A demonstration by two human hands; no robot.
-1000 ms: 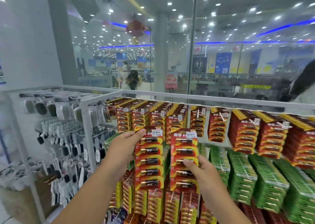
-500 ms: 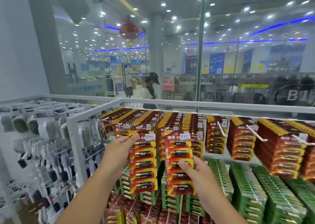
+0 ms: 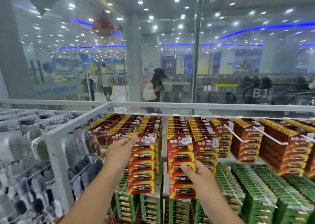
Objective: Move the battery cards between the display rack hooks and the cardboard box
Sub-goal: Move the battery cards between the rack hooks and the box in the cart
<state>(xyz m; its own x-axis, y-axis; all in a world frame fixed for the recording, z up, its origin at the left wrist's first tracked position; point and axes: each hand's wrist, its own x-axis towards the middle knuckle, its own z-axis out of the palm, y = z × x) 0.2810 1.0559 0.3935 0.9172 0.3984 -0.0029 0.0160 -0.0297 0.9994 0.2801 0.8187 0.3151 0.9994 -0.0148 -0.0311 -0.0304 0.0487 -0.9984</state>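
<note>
The left hand [image 3: 119,153] pinches a red-and-yellow cardboard battery card [image 3: 142,163] at its upper left edge. The right hand [image 3: 198,173] clamps thumb and fingers on a second red battery card [image 3: 181,165] at its right edge, mid-height. Red packs on white rack hooks [image 3: 234,133] hang beyond the fingers.

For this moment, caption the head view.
Left hand and right hand each hold a red battery card at the rack.

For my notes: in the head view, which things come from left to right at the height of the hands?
Rack of grey packets → left hand → left red battery card → right red battery card → right hand → hanging red battery cards
</note>
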